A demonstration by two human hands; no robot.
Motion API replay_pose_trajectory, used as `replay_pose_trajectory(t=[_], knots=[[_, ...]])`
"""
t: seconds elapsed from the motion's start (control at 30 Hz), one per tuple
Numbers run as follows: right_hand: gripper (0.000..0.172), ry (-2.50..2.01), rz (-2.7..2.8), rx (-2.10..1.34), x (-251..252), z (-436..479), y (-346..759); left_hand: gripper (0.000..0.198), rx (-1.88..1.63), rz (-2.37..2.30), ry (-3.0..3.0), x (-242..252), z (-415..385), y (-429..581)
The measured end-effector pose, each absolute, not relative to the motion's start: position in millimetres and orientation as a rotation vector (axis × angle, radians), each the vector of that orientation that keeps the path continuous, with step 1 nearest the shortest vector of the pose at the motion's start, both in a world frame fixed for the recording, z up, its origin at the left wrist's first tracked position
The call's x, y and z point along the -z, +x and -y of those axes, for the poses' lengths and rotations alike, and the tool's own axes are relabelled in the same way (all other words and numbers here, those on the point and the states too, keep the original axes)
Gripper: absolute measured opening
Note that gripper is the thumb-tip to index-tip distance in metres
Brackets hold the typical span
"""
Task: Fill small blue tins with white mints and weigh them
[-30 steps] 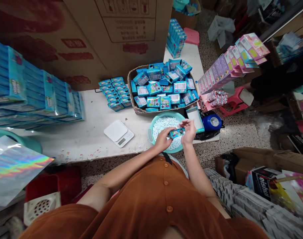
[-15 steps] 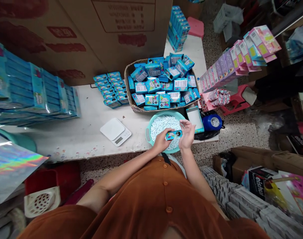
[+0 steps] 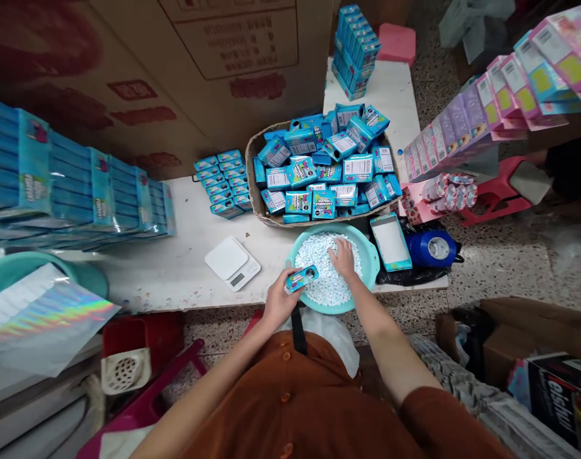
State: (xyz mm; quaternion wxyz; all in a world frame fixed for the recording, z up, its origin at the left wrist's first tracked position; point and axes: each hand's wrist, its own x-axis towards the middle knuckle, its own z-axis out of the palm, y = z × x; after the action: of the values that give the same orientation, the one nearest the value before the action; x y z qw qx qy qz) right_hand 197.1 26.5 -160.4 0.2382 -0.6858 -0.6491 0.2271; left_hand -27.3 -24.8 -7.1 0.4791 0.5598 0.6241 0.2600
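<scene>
My left hand (image 3: 277, 299) grips a small blue candy box (image 3: 301, 278) over the near rim of a teal basin (image 3: 373, 257). The basin is filled with small white candies (image 3: 319, 255). My right hand (image 3: 343, 257) reaches down into those candies, fingers bent into the heap; what they hold is hidden. Behind the basin stands a cardboard tray (image 3: 255, 194) heaped with several more blue boxes (image 3: 319, 167). A white digital scale (image 3: 232, 262) lies on the white table (image 3: 176, 268) to the left of the basin.
Rows of small blue boxes (image 3: 222, 182) and stacked blue cartons (image 3: 75, 185) sit at the left. An open blue box (image 3: 390, 241) and a blue tape roll (image 3: 432, 247) lie right of the basin. Big brown cartons (image 3: 199, 70) stand behind. Pink and purple boxes (image 3: 486, 108) hang at right.
My right hand left the blue box and dropped into the white candies. My left hand carried the box a little left and down. The camera tilted, shifting the scene.
</scene>
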Motion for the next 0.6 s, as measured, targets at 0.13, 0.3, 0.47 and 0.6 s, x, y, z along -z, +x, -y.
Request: replay_pose_trajectory(t=[0.13,0.3,0.47,0.6], knots=[[0.038,-1.887,1.763,-0.69,179,-23,181,0.033,-0.615,-1.581,1.344,6,33,-33],[0.033,-1.876,1.656,-0.954,175,-1,176,0.033,-0.593,-1.612,1.334,10,39,-34],[0.029,-1.898,1.275,-1.286,161,14,174,0.035,-0.633,-1.586,1.367,7,37,-29],[0.028,-1.848,0.811,-1.613,149,15,170,0.035,-0.65,-1.556,1.425,3,36,-25]])
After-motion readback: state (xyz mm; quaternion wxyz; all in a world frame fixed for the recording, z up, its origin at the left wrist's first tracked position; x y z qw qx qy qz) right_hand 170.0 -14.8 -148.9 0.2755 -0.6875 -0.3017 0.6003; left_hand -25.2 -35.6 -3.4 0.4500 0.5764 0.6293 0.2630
